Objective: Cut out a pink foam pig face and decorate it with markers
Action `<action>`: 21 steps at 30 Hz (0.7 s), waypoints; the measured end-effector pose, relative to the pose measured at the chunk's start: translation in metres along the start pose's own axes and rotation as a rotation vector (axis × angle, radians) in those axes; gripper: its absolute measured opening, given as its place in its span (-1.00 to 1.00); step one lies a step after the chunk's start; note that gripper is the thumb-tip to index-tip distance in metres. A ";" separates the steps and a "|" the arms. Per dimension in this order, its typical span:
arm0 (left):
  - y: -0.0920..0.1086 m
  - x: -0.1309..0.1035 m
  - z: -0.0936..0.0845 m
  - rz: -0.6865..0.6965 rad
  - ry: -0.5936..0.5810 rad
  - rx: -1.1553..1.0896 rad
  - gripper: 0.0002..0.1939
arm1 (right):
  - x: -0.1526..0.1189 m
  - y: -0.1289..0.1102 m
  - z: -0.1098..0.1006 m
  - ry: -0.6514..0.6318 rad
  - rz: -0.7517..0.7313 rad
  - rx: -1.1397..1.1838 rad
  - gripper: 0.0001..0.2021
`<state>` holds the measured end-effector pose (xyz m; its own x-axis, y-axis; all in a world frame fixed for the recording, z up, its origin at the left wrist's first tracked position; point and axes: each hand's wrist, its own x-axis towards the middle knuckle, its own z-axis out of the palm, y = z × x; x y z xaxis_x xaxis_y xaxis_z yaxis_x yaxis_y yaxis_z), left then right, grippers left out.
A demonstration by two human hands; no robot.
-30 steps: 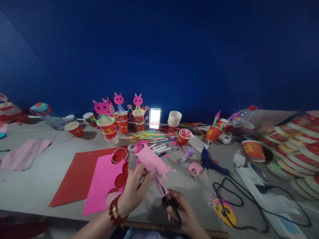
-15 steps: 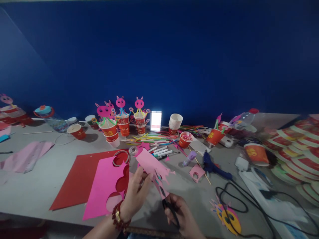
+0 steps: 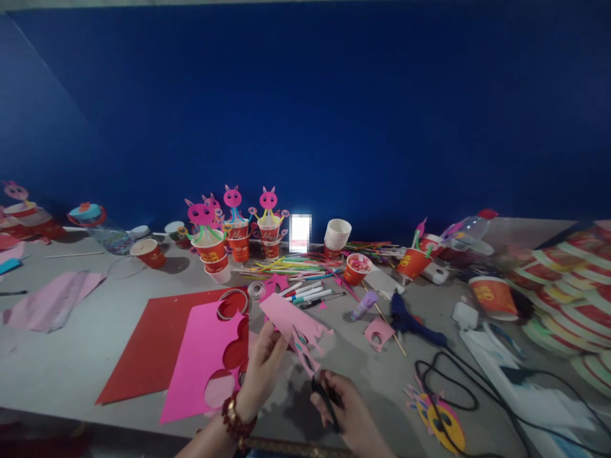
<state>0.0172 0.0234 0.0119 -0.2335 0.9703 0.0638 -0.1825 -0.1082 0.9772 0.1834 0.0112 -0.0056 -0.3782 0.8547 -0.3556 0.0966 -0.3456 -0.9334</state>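
Observation:
My left hand (image 3: 267, 362), with a beaded bracelet at the wrist, pinches a light pink sheet of paper (image 3: 292, 316) by its lower left edge. The sheet's right side is ragged, and a narrow cut strip hangs down from it. Black-handled scissors (image 3: 325, 401) are gripped in my right hand (image 3: 341, 410), their blades pointing up at the strip's lower end. Just left of my left hand lies a bright pink sheet (image 3: 195, 356) with round cut-outs, overlapping a red sheet (image 3: 143, 350).
Behind my hands lie several markers (image 3: 310, 294), a tape roll (image 3: 256, 291) and a purple glue stick (image 3: 365, 305). Paper cups with pink paper figures (image 3: 210, 245) line the back. A blue glue gun (image 3: 415, 324) and its black cable (image 3: 458, 407) lie on the right.
My right hand and the scissors have drawn slightly down, so the blades overlap less of the paper. The pink sheet has dipped a little in my left hand.

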 end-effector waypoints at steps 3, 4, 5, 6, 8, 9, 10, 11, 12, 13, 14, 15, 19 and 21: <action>-0.002 0.001 0.001 -0.015 0.008 -0.019 -0.60 | 0.003 0.006 -0.002 -0.010 0.005 -0.009 -0.45; -0.002 0.001 0.001 -0.014 0.021 -0.016 -0.61 | 0.004 0.008 -0.003 -0.010 -0.001 -0.015 -0.44; -0.002 0.001 0.001 -0.011 0.031 -0.011 -0.61 | 0.004 0.011 -0.004 -0.009 -0.011 -0.023 -0.43; -0.003 0.000 0.002 -0.008 0.036 -0.008 -0.62 | 0.005 0.013 -0.005 -0.012 -0.023 -0.032 -0.43; -0.003 0.000 0.002 -0.007 0.036 -0.011 -0.63 | 0.006 0.019 -0.006 -0.017 -0.041 -0.040 -0.44; -0.003 0.000 0.002 -0.009 0.033 -0.014 -0.63 | 0.007 0.022 -0.007 -0.019 -0.043 -0.037 -0.43; -0.004 0.000 0.001 -0.013 0.030 -0.017 -0.63 | 0.007 0.024 -0.007 -0.021 -0.041 -0.030 -0.43; -0.004 0.000 0.001 -0.018 0.026 -0.018 -0.62 | 0.008 0.026 -0.007 -0.024 -0.038 -0.021 -0.43; -0.005 0.000 0.001 -0.021 0.022 -0.019 -0.61 | 0.009 0.027 -0.007 -0.030 -0.030 -0.010 -0.42; -0.005 0.000 0.001 -0.025 0.014 -0.019 -0.61 | 0.009 0.026 -0.007 -0.036 -0.019 0.000 -0.41; -0.006 0.000 0.000 -0.026 0.004 -0.021 -0.61 | 0.008 0.025 -0.006 -0.044 -0.007 0.004 -0.42; -0.006 0.000 0.000 -0.029 -0.006 -0.026 -0.62 | 0.007 0.022 -0.006 -0.054 0.000 0.000 -0.42; -0.005 -0.001 0.001 -0.076 -0.043 -0.112 -0.67 | -0.003 0.008 -0.012 -0.117 -0.020 -0.066 -0.50; -0.003 -0.001 0.002 -0.099 -0.061 -0.155 -0.69 | -0.008 0.004 -0.021 -0.155 -0.034 -0.119 -0.55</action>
<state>0.0203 0.0234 0.0090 -0.1496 0.9886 -0.0142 -0.3476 -0.0392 0.9368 0.2059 0.0103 -0.0077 -0.5195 0.7920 -0.3207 0.1860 -0.2615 -0.9471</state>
